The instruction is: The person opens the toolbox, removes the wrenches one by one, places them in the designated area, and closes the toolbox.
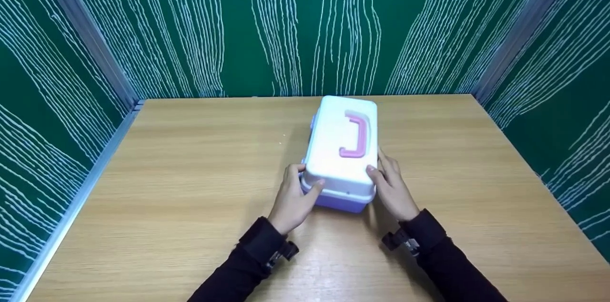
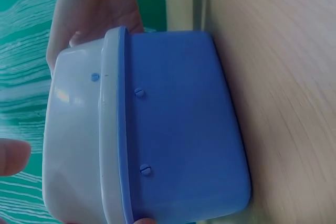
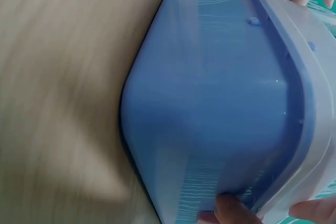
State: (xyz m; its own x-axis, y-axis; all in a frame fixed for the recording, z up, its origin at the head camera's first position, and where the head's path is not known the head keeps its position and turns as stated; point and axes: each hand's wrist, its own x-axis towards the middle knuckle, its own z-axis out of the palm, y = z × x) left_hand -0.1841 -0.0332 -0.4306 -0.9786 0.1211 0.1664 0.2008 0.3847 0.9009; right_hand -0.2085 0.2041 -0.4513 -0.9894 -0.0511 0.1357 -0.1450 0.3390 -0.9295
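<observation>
A plastic storage box [image 1: 333,168] with a white lid and a blue-purple body sits on the wooden table. A pink handle [image 1: 361,137] lies folded down in the lid. At the box's near left corner, my left hand [image 1: 294,202] holds it, fingers by the side rim and thumb over the near lid edge. My right hand [image 1: 394,192] grips the near right side. Its thumb lies on the lid's edge, and in the right wrist view its fingers [image 3: 233,211] press the body below the rim. Blue round pegs [image 2: 145,170] show on the near end.
The wooden table [image 1: 190,159] runs out to both sides of the box. Green panels with wavy white lines [image 1: 233,30] close in the back and sides, joined by grey metal posts [image 1: 88,30]. Tiny white specks lie left of the box.
</observation>
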